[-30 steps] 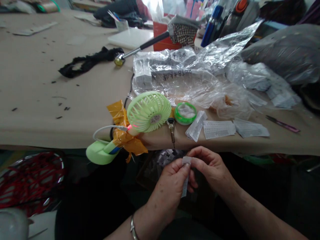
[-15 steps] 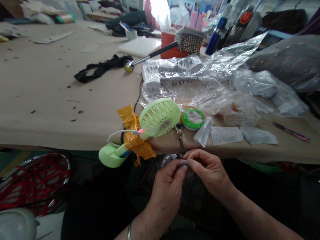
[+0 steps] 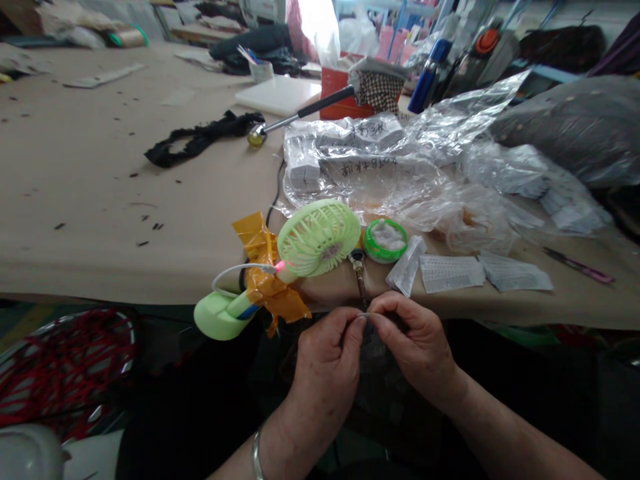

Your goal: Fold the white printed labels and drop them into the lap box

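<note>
My left hand (image 3: 330, 353) and my right hand (image 3: 415, 343) meet just in front of the table edge, fingertips pinched. Between them they hold a small thin pale strip (image 3: 365, 315), mostly hidden by the fingers. Right behind the fingertips, a brown metal-tipped tool (image 3: 360, 277) points over the edge toward them. Left of it stands a light green fan (image 3: 320, 239), fixed with orange tape (image 3: 265, 277). A green tub of white fluff (image 3: 385, 240) sits behind the tool. Printed white labels (image 3: 453, 272) lie to its right.
Clear plastic bags (image 3: 370, 173) cover the table's middle. Small scissors (image 3: 580, 265) lie at the right. A black cloth (image 3: 200, 139) and a dark-handled rod (image 3: 310, 107) rest farther back. Left below the table is a basket with red strips (image 3: 70, 367).
Both hands have risen slightly toward the tool's tip. The pale piece between the fingertips now shows as a thin, edge-on strip. The whole view has shifted a little.
</note>
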### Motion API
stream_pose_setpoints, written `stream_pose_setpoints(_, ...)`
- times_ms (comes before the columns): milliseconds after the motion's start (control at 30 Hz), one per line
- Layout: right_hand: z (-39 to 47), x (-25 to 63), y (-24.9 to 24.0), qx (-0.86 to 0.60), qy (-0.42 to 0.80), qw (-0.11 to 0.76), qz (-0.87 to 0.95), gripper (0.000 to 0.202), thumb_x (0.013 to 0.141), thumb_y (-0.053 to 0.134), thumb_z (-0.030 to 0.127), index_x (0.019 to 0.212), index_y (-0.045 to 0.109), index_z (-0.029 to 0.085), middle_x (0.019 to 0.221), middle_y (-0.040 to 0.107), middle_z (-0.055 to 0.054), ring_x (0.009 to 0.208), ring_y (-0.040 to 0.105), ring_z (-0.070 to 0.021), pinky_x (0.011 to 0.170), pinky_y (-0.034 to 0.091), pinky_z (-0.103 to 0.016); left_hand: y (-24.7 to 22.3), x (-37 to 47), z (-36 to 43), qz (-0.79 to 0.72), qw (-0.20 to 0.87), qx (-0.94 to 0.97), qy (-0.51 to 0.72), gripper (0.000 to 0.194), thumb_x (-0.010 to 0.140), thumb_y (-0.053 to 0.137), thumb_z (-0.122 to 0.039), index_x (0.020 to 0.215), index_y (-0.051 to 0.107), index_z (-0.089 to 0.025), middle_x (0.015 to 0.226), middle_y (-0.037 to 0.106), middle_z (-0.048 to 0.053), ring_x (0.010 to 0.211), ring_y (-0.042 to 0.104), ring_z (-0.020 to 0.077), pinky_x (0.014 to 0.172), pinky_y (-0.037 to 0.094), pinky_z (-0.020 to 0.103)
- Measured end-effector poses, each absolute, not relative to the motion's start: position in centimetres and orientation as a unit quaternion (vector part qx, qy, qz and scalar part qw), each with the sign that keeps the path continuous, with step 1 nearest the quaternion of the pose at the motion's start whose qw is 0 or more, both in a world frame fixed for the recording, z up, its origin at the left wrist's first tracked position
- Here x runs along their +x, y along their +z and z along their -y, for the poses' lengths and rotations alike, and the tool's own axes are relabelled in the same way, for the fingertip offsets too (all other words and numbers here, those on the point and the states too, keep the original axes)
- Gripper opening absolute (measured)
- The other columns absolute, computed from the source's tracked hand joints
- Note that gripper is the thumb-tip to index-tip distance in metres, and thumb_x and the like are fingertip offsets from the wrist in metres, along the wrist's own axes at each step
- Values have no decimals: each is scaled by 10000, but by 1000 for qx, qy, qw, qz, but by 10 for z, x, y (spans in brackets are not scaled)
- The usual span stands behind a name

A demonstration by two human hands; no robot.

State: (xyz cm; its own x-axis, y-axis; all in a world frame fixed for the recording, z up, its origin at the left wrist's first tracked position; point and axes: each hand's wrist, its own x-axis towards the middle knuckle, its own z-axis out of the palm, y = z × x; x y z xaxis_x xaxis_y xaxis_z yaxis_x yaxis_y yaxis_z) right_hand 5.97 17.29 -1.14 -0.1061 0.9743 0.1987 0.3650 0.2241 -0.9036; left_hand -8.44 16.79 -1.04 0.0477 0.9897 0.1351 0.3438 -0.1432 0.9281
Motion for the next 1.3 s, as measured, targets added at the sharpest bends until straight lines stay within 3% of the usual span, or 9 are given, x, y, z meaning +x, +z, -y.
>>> stream_pose_setpoints(900, -176, 59, -16, -525, 342, 442, 642, 79, 861, 566, 212, 805, 617, 189, 722, 618, 30, 678, 571, -90, 658, 456, -192, -11, -84, -172, -535, 383, 613, 437, 158, 857, 527, -163, 760, 649, -182, 616, 621, -46, 552, 547, 78, 543, 409, 153)
stream_pose_setpoints(1033, -163, 65, -8, -508, 345, 421, 668, 68, 853, 585, 193, 904, 629, 204, 803, 662, 28, 733, 617, -88, 690, 480, -168, -16, -89, -162, -524, 404, 613, 432, 156, 858, 523, -199, 787, 662, -190, 651, 645, -27, 582, 574, 102, 569, 437, 175)
stream_pose_setpoints(1200, -162, 84, 14, -464, 224, 411, 752, 79, 859, 548, 116, 849, 581, 187, 739, 615, 20, 658, 590, -78, 601, 471, -164, -42, -98, -155, -553, 433, 595, 391, 195, 862, 526, -283, 776, 682, -204, 656, 669, -4, 600, 604, 144, 566, 466, 208)
stream_pose_setpoints(1300, -185, 96, 27, -443, 62, 410, 795, 148, 857, 534, 94, 957, 599, 182, 895, 635, -40, 871, 598, -145, 781, 501, -258, -60, -101, -158, -571, 437, 563, 408, 204, 817, 597, -304, 974, 703, -227, 981, 731, 53, 919, 664, 220, 841, 501, 285)
